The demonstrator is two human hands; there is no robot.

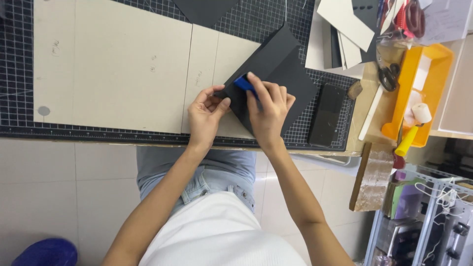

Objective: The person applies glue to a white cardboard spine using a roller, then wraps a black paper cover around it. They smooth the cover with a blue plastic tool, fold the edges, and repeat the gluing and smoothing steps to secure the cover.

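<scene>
Right hand (pixel 268 106) fingers clenched on small blue plastic scraper (pixel 244 83), pressed onto folded black paper sheet (pixel 281 74); long axis toward table's far-left; left hand (pixel 207 113) pinching sheet's left corner.

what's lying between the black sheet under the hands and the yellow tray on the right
In the head view, between the black sheet and the yellow tray lie a dark phone-like slab, a white stick and black scissors.
</scene>
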